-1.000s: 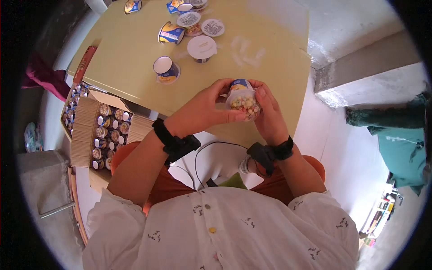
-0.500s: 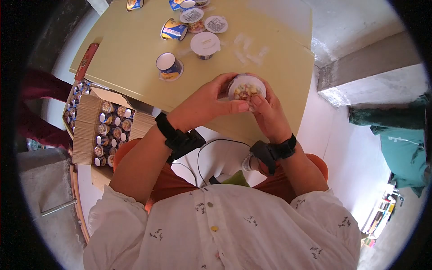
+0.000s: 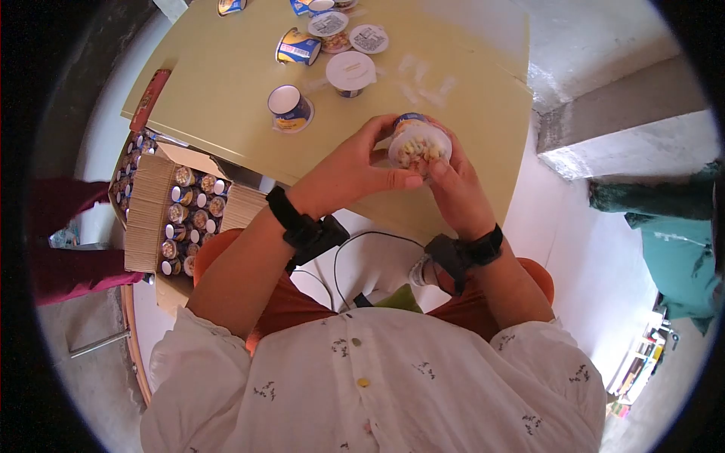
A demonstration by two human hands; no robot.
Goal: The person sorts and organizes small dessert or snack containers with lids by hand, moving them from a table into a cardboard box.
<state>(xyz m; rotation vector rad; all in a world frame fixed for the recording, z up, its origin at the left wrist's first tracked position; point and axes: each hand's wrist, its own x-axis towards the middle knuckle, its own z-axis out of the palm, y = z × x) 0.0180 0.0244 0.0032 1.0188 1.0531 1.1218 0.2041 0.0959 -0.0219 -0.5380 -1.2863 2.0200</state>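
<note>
Small snack cup (image 3: 418, 145) w/ clear lid, pale puffed bits visible through it, held up over the near edge of the yellow desk (image 3: 226, 98), just in front of the person's chest. Left hand (image 3: 351, 170) wraps the cup from the left side, thumb lying under the lid rim, fingers (image 3: 377, 132) curled round the back: clenched on the cup. Right hand (image 3: 453, 189) grips from below/right, thumb pressed at the lid edge; also grasping the cup. Both wrists carry black bands.

Progress, judged from layout: lid is on this cup, so it reads as mid-handling, either being pressed shut or picked at; can't tell which.

Further up the desk: one upright cup (image 3: 289, 107) w/ white top, a cup on its side (image 3: 297, 47), a cup w/ white lid (image 3: 350, 72), plus more lids/cups (image 3: 343, 26) at the far edge. A few clear wrappers (image 3: 423, 79) lie scattered to the right of them. So approx. half a dozen cups are out on the desk.

Left of the knees, below desk level, an open cardboard box (image 3: 147, 219) sits packed w/ many more cups in rows; bulk of the stock looks untouched. Someone's dark-red sleeve (image 3: 64, 234) shows at far left.
</note>
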